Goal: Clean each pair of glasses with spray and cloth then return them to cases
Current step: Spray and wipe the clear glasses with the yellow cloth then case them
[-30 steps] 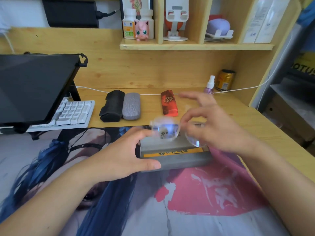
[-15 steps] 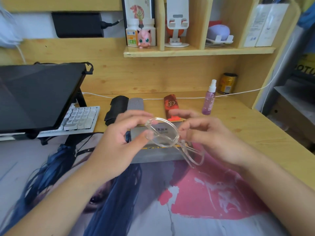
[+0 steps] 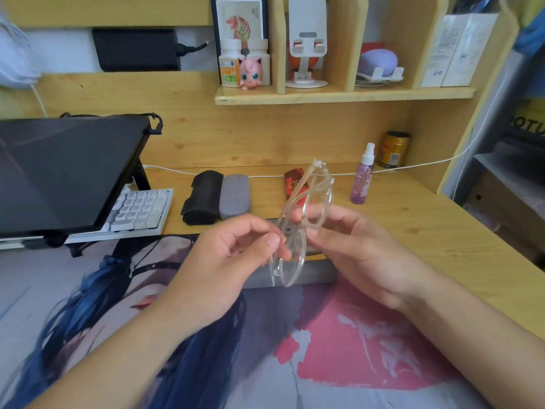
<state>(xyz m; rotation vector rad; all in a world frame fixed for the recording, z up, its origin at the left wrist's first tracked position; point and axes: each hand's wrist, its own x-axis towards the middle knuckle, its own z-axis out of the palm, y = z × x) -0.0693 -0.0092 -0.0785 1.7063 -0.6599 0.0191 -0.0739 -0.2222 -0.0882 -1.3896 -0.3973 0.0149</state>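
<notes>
Clear-framed glasses [image 3: 303, 219] stand nearly on end in the air between my hands, above a grey open case [image 3: 312, 273] on the desk mat. My left hand [image 3: 236, 258] pinches the lower lens rim between thumb and fingers. My right hand [image 3: 351, 243] grips the frame near its middle from the right. Behind them stands a purple spray bottle [image 3: 362, 178] with a white nozzle. A black case [image 3: 202, 200], a grey fabric case [image 3: 235, 196] and a red case [image 3: 293, 180] lie along the back of the desk. No cloth is visible.
A laptop on a stand [image 3: 65, 172] and a white keyboard [image 3: 138, 211] fill the left. A printed desk mat [image 3: 339, 349] covers the front. A gold can [image 3: 393, 149] sits in the back corner, and a white cable [image 3: 413, 168] runs along the wall. A shelf [image 3: 339, 94] hangs overhead.
The glasses have risen from the grey case and turned from lying flat to standing on end. Both hands came up and closer to me, and the view tilted upward.
</notes>
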